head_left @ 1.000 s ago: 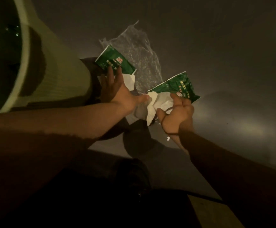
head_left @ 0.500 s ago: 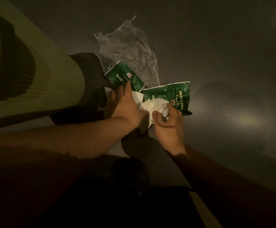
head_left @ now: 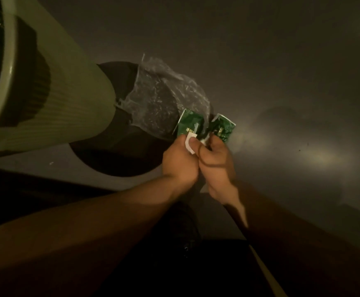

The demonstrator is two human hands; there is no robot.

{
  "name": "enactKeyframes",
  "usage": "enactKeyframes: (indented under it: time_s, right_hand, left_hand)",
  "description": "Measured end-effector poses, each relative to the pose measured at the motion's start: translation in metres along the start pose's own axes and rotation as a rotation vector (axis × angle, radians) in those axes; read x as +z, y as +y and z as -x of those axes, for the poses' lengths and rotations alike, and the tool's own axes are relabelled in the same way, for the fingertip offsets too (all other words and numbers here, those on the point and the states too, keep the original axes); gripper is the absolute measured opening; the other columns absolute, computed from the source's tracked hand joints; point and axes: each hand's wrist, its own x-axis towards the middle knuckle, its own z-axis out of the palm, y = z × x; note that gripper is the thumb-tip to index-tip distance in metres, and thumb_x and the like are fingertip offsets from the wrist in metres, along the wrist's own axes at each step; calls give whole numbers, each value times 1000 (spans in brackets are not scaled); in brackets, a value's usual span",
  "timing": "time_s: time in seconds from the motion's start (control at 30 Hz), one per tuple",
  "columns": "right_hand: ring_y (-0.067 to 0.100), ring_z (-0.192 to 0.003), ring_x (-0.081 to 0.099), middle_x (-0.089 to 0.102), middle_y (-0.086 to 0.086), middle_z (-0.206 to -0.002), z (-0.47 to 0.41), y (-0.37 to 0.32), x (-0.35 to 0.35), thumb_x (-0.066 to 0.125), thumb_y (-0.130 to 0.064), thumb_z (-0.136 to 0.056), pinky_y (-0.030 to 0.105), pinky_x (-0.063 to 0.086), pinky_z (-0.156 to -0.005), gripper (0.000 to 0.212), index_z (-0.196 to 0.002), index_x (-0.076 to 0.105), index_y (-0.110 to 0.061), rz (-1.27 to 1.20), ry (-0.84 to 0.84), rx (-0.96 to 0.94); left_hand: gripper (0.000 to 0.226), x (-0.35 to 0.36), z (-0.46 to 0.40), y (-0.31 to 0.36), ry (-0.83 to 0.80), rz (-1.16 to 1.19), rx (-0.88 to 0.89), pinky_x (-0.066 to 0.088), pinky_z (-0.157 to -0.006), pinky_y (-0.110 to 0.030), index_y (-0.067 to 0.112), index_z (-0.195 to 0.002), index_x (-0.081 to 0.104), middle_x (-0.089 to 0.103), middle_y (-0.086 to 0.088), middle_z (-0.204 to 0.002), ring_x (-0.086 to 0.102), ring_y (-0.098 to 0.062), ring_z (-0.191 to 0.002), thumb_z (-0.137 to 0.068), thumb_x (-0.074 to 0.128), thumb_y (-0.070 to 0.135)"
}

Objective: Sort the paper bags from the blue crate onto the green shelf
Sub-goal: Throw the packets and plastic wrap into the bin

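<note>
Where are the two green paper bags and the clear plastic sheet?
left green bag [head_left: 189, 124]: head view, printed green face.
right green bag [head_left: 223, 129]: head view, crumpled green face.
clear plastic sheet [head_left: 164, 97]: head view, wrinkled middle.

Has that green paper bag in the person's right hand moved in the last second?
Yes. The right green paper bag came up off the floor and closer to the crinkled clear plastic sheet.

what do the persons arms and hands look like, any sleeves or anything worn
Both forearms are bare, with no sleeves in view. The left hand shows no ring, watch or glove. The right hand has a thin dark band looped across its back near the wrist. The dim light hides finer detail.
</note>
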Motion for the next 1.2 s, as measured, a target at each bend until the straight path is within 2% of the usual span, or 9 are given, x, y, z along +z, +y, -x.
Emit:
enactKeyframes:
  time_s: [0.13,0.27,0.43,0.63,0.73,0.83,0.9,1.0,1.2]
  right_hand:
    - [17,-99,75,78,4,-109,11,1,-7,70,-14,-94,30,61,-84,33,-126,63,-10,-148,-83,24]
    - [17,-98,75,77,5,-110,25,5,-5,67,-12,-97,32,61,-86,31,-127,63,-11,-141,-45,7]
    - [7,-83,73,77,-5,-93,39,4,-6,67,-24,-96,23,60,-76,23,-118,69,-17,145,142,-111]
    - [-8,-73,65,65,-19,-80,77,-29,-18,63,-18,-99,14,55,-72,15,-112,68,-21,135,222,-222]
    - [-20,-60,59,62,-21,-76,103,-51,-32,62,-13,-99,2,44,-55,11,-104,66,-22,85,211,-244]
    - [-11,-60,64,67,-16,-67,132,-77,-45,64,-15,-99,6,47,-56,12,-92,68,-24,64,196,-215]
    - [9,-71,72,73,-3,-70,149,-90,-50,66,-19,-98,30,60,-69,20,-80,68,-28,48,171,-155]
    - [34,-88,73,77,8,-85,175,-109,-53,66,-17,-98,58,59,-85,22,-81,70,-31,-38,131,-121]
    - [7,-86,72,75,-9,-90,229,-159,-48,71,-22,-94,39,60,-89,18,-87,68,-38,124,75,-218]
  left_hand:
    - [15,-5,13,-11,-5,36,73,48,-84,-15,15,-112,68,58,5,-108,60,-17,-103,-98,63,19]
    - [31,-10,26,-19,-22,31,83,53,-99,-43,24,-124,67,60,1,-120,60,-25,-114,-94,66,20]
    - [60,-21,53,-8,-99,310,52,52,-94,-13,22,-140,54,63,3,-130,65,1,-108,-88,77,2]
    - [70,-38,91,10,69,203,8,43,-112,-40,35,-135,51,43,15,-120,47,-15,-127,-72,79,41]
    - [90,-53,118,28,68,311,-7,45,-113,-38,36,-145,44,39,15,-132,48,-5,-125,-64,78,51]
    - [89,-65,142,50,47,495,-43,50,-109,-41,41,-139,48,48,13,-139,56,-3,-122,-58,82,54]
    - [83,-71,155,66,29,604,-61,52,-108,-45,43,-132,54,58,7,-139,62,-11,-123,-55,82,56]
    - [73,-81,176,93,4,750,-101,54,-105,-48,48,-125,59,65,2,-136,68,-17,-119,-57,83,52]
    - [41,-124,221,141,65,916,-47,57,-96,-34,46,-126,60,75,9,-120,72,-11,-111,-95,71,21]
